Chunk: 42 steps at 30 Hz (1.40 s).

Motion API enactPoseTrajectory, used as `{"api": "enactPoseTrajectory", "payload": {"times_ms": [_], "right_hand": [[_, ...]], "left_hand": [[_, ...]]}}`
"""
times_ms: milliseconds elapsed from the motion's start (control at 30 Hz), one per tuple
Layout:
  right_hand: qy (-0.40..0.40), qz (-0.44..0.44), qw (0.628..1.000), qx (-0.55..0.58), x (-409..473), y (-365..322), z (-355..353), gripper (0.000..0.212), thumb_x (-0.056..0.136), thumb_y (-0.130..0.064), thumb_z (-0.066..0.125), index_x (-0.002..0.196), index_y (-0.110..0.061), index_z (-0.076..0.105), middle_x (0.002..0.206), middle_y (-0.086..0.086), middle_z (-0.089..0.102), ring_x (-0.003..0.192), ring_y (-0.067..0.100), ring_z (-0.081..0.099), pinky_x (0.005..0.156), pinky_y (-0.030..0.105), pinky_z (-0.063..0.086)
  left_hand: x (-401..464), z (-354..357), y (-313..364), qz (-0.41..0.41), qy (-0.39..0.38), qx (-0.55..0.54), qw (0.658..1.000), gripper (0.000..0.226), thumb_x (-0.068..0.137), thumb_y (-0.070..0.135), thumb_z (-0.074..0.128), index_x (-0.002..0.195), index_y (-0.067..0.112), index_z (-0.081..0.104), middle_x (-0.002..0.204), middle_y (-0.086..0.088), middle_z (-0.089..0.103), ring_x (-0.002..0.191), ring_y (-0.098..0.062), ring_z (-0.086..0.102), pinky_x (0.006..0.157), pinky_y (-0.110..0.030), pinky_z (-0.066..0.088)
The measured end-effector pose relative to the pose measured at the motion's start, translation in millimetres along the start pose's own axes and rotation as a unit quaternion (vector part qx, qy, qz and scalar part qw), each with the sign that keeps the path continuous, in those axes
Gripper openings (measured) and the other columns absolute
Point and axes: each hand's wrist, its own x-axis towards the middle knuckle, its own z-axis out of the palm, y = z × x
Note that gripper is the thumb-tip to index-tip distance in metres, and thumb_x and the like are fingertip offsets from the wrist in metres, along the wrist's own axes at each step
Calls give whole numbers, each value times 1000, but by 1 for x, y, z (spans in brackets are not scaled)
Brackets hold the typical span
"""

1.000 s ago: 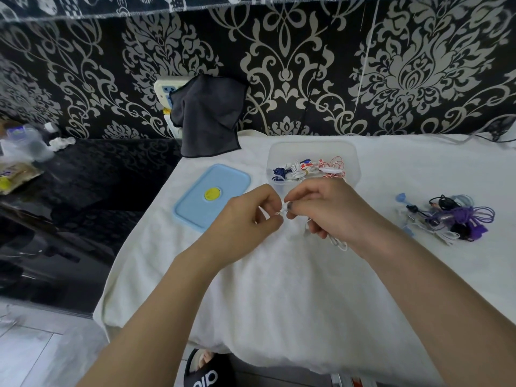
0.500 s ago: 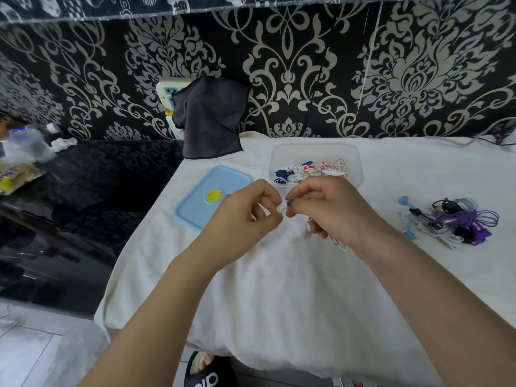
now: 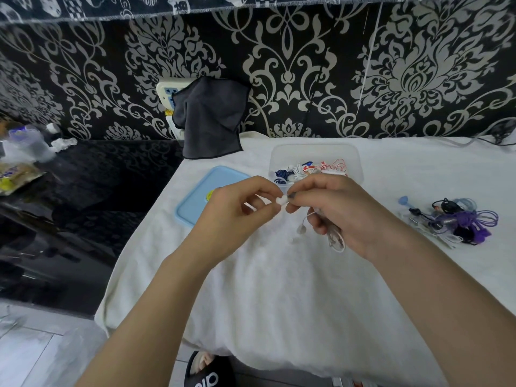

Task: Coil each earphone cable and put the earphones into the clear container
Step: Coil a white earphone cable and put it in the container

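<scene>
White earphones (image 3: 282, 201) are pinched between both hands just in front of the clear container (image 3: 357, 157). Left hand (image 3: 237, 210) pinches one end; right hand (image 3: 335, 210) grips the coiled cable, loops hanging below. Container lies directly beyond, nearer the right hand.

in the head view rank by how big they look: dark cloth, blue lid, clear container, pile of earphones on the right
1. dark cloth
2. clear container and blue lid, look alike; hands cover part of both
3. pile of earphones
</scene>
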Motion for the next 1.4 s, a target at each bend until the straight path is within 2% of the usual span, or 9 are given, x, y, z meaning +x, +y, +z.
{"api": "enactPoseTrajectory", "payload": {"times_ms": [267, 567, 700, 867, 1100, 1167, 1267, 1333, 1400], "right_hand": [[-45, 28, 996, 77, -1, -6, -4, 8, 89, -5, 66, 90, -11, 71, 77, 7, 74, 46, 9, 47, 41, 19, 37], [-67, 18, 991, 111, -1, -7, -4, 12, 90, -5, 65, 85, -14, 71, 76, 7, 72, 45, 8, 43, 41, 19, 34], [-77, 14, 989, 123, 0, -7, -5, 10, 91, -4, 64, 87, -12, 69, 73, 7, 71, 45, 8, 43, 42, 19, 32], [-87, 17, 986, 141, 0, -7, -6, 11, 91, -3, 63, 87, -11, 69, 71, 7, 70, 46, 8, 42, 42, 19, 30], [-76, 57, 973, 212, 0, -8, -4, 9, 92, -4, 60, 89, -11, 66, 66, 3, 69, 42, 5, 37, 39, 16, 28], [-62, 68, 968, 235, 2, -8, -4, 10, 92, -4, 61, 88, -11, 65, 67, 3, 69, 41, 5, 37, 39, 15, 28], [-45, 71, 967, 241, 5, -5, -6, 10, 94, -3, 59, 94, -10, 66, 67, 4, 67, 42, 6, 41, 38, 16, 30], [-39, 61, 972, 224, 6, -4, -7, 14, 95, -2, 58, 100, -10, 68, 68, 4, 65, 43, 8, 44, 38, 17, 33], [-31, 50, 975, 213, 6, -3, -8, 19, 96, -2, 56, 105, -10, 71, 70, 4, 62, 46, 10, 48, 40, 19, 37]], "left_hand": [[1, -5, 9, -15, -10, -129, 992, 18, 88, -4, 70, 93, 13, 72, 73, 5, 69, 70, -13, 66, 72, -23, 53], [3, -6, 9, -29, -36, -236, 971, 9, 92, -2, 65, 99, 2, 69, 95, -23, 72, 92, -25, 69, 91, -34, 57], [5, -6, 10, -64, -56, -293, 952, 10, 91, -3, 63, 100, 0, 66, 93, -17, 73, 92, -22, 70, 89, -29, 55], [10, -5, 9, -147, -100, -398, 900, 10, 85, 3, 67, 88, 11, 72, 91, -9, 73, 91, -15, 71, 83, -22, 57], [13, -4, 14, -146, -82, -413, 895, 9, 85, 14, 70, 93, 12, 72, 96, -9, 73, 91, -15, 70, 82, -22, 57], [15, 2, 8, -158, -38, -352, 922, 10, 95, 10, 60, 98, 9, 69, 95, -9, 72, 83, -17, 68, 77, -26, 57], [12, 16, -14, -94, -12, -5, 995, 16, 95, 8, 54, 96, 15, 69, 89, 2, 70, 70, -14, 62, 69, -26, 50], [7, 27, -25, -33, -81, 182, 979, 15, 88, 13, 64, 98, 24, 66, 93, 10, 66, 66, -7, 56, 69, -22, 44], [5, 34, -31, -19, -128, 242, 962, 20, 85, 21, 70, 104, 27, 65, 99, 11, 61, 70, -2, 52, 69, -21, 41]]}}
